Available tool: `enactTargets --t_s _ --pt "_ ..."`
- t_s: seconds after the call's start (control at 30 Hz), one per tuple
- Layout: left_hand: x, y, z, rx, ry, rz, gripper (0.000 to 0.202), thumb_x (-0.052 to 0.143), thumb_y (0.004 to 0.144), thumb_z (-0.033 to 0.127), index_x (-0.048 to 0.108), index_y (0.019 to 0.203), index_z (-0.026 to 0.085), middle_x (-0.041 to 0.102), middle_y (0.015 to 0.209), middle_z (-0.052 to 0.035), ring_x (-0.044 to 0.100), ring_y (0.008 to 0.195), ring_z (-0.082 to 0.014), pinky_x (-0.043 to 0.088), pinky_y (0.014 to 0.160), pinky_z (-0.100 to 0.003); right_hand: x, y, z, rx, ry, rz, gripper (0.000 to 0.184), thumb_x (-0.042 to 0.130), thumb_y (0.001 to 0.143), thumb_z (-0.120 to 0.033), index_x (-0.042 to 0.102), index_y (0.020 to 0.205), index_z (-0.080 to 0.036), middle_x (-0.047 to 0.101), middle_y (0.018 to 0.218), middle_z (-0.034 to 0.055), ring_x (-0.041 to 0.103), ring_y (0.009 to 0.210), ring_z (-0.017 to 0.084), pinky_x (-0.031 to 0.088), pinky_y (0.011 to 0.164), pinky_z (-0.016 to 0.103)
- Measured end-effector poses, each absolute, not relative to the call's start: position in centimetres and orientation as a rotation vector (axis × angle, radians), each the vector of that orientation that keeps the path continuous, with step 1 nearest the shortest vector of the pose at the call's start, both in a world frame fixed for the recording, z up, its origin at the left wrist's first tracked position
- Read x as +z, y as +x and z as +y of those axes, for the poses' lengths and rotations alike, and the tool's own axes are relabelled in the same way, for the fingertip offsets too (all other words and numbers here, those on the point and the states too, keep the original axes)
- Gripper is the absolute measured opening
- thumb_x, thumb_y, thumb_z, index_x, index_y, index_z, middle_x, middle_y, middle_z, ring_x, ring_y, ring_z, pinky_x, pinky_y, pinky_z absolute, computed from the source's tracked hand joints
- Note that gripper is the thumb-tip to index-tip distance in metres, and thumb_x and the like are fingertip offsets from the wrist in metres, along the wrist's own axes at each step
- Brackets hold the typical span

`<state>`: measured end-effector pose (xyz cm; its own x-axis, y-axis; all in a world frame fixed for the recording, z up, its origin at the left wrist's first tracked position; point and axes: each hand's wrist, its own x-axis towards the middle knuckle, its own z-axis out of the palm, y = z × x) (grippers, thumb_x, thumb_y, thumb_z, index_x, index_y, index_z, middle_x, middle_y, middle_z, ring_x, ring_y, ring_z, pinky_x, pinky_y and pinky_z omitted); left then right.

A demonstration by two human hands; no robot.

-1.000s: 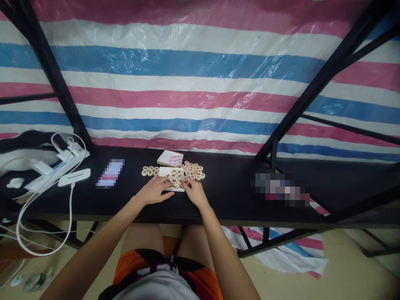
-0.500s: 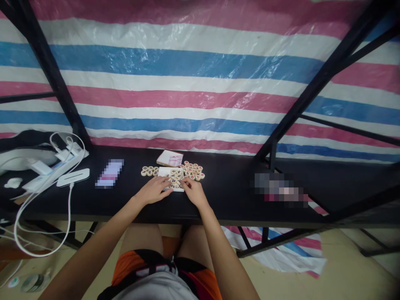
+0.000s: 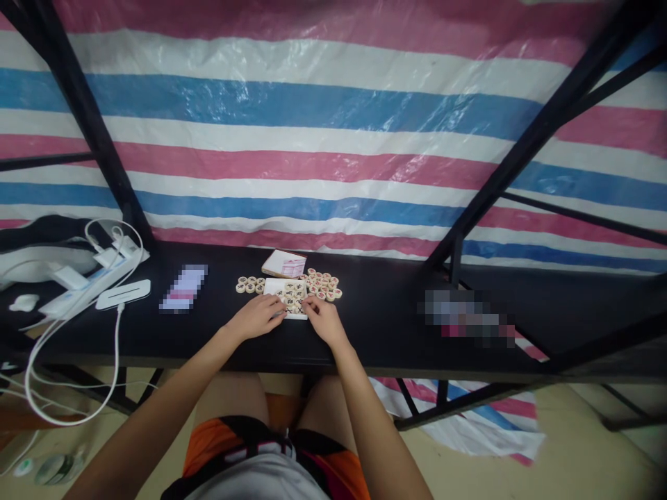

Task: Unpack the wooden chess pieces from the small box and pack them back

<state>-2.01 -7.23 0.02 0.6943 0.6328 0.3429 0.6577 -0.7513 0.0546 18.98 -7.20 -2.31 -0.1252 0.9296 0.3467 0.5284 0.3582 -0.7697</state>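
Observation:
A small white box (image 3: 275,285) lies on the black tabletop, with round cream Chinese chess pieces (image 3: 292,294) marked in black set in rows inside it. My left hand (image 3: 258,317) comes over the box's left front part, its thumb and fingers drawn together around a chess piece at the row's left side; the fingers partly hide it. At the box's right edge, my right hand (image 3: 324,319) has curled fingertips gripping the side, close to the pieces. Several red-marked pieces (image 3: 323,283) lie right of the box, and several black-marked ones (image 3: 250,285) to its left.
Behind the box rests its lid (image 3: 284,264). Further left are a blurred phone (image 3: 184,287), a white device (image 3: 123,295) with a cable and a power strip (image 3: 86,281). A blurred item (image 3: 466,316) lies right, near black metal frame bars (image 3: 500,167).
My left thumb has moved closer to its fingers at the box's front left. My right hand stays almost where it was, and the pieces look much the same.

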Motion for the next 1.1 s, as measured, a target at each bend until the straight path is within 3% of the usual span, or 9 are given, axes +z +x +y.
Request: enactTargets --t_s 0.23,0.37,0.57,0.87,1.1 --pt "0.2 -2.1 -7.3 -0.675 -2.869 -1.076 0.028 0.037 0.094 0.029 0.063 0.094 0.018 0.063 0.096 -0.0074 0.057 0.092 -0.0183 0.043 0.087 -0.033 -2.2 18.9 -7.2 0.585 -1.293 -1.798 0.023 0.045 0.083 -0.031 0.066 0.080 -0.020 0.058 0.062 -0.0016 0.052 0.058 0.013 0.037 0.060 0.022" --pt "0.1 -2.0 -7.1 -0.642 -2.888 -1.113 0.030 0.035 0.094 0.026 0.063 0.089 0.017 0.064 0.085 -0.0064 0.057 0.086 -0.0181 0.045 0.083 -0.033 -2.2 18.9 -7.3 0.572 -1.296 -1.805 0.023 0.045 0.083 -0.031 0.066 0.078 -0.020 0.057 0.061 -0.0021 0.051 0.058 0.013 0.036 0.061 0.022" --pt "0.0 -2.2 -7.0 -0.697 -2.869 -1.130 0.027 0.038 0.093 0.028 0.063 0.089 0.018 0.061 0.087 -0.0064 0.057 0.086 -0.0183 0.045 0.080 -0.032 -2.3 19.0 -7.2 0.574 -1.298 -1.800 0.023 0.045 0.083 -0.032 0.066 0.079 -0.021 0.058 0.062 -0.0019 0.052 0.058 0.013 0.037 0.060 0.022" --pt "0.6 -2.8 -7.1 -0.712 -2.879 -1.142 0.022 0.045 0.079 0.015 0.064 0.089 0.020 0.062 0.085 -0.0043 0.056 0.088 -0.0197 0.043 0.088 -0.036 -2.3 19.0 -7.2 0.583 -1.285 -1.803 0.023 0.045 0.083 -0.030 0.065 0.078 -0.021 0.056 0.062 -0.0024 0.051 0.058 0.012 0.036 0.060 0.022" --pt "0.2 -3.1 -6.8 -0.859 -2.909 -1.170 0.026 0.041 0.084 0.014 0.062 0.096 0.020 0.062 0.091 -0.0055 0.057 0.092 -0.0187 0.046 0.086 -0.034 -2.2 19.0 -7.3 0.584 -1.299 -1.797 0.024 0.044 0.082 -0.031 0.065 0.078 -0.021 0.057 0.061 -0.0023 0.051 0.058 0.013 0.037 0.061 0.022"
